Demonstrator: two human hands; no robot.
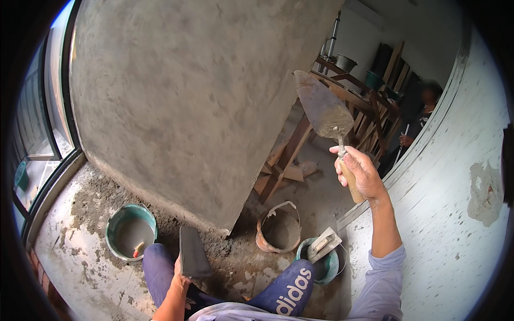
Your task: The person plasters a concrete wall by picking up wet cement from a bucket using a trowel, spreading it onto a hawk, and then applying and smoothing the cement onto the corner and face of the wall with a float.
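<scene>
My right hand (360,174) is raised at the right, its fingers wrapped round the wooden handle of a pointed trowel (324,106). The blade points up and left, past the corner edge of a grey plastered wall (198,101), with mortar smeared near its neck. Low in the middle, my left hand (181,279) grips a flat, dark grey plastering float (194,255) from behind. The float stands tilted above my left knee, and its broad face hides most of my fingers.
On the mortar-strewn floor stand a green bucket (110,238) at left, a worn orange bucket (262,242), and another green bucket (331,275) bearing a rectangular trowel (324,244). A white wall (428,235) rises at right. Beyond are wooden trestles (292,147) and a person (423,115).
</scene>
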